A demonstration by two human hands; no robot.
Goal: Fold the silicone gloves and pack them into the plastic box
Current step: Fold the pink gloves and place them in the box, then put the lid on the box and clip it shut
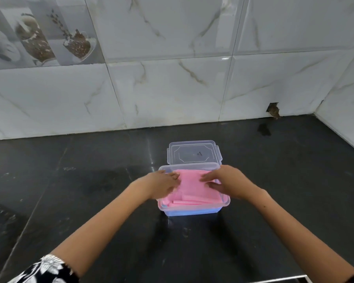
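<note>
Both hands are on the job here, down over the plastic box (194,209) in the middle of the dark surface (70,190). The pink silicone gloves (192,190) are folded into a flat bundle that sits in the mouth of the box, its top riding level with the rim, not sunk to the bottom.

Now the risk. Silicone is springy, and my read is that this fold wants to open the moment the pressure comes off. A loose layer already shows at the near edge, a pink flap lying just inside the near wall. If it creeps over the rim, the lid (194,154), which lies flat just beyond the box on the far side, won't seat cleanly. The box looks light too, so an uneven push from one side could tip or skid it on that glossy surface.

Where do the fingers sit? The left hand (161,183) comes in from the left, fingers fairly straight and flat against the bundle's left edge, tips on the pink. The right hand (223,183) covers the right side, fingers bent over the top, thumb down toward the right edge. Whether it pinches the fold or only presses it, I cannot tell: the hands are blurred. The bundle lies between the two hands, under both sets of fingertips, with its middle and near edge bare.
</note>
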